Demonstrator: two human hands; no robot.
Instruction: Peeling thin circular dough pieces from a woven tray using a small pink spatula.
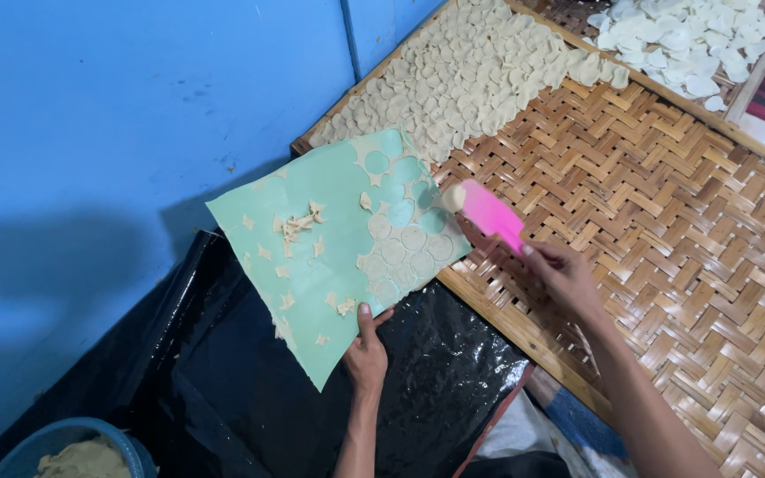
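My left hand [366, 349] grips the near edge of a pale green sheet [325, 181], held tilted over the edge of a woven bamboo tray [666, 230]. Thin round dough discs [405, 248] and small dough scraps [298, 226] stick to the sheet. My right hand [562, 273] holds a pink scraper [491, 214] by its handle. The scraper's tip carries a round dough disc [453, 196] at the sheet's right edge.
Rows of pale dough discs [462, 75] overlap on the tray's far part. A second tray with white discs [683, 40] lies at the top right. Black plastic [250, 389] covers the surface below the sheet. A blue bowl of dough [77, 456] sits bottom left. A blue wall [117, 106] stands left.
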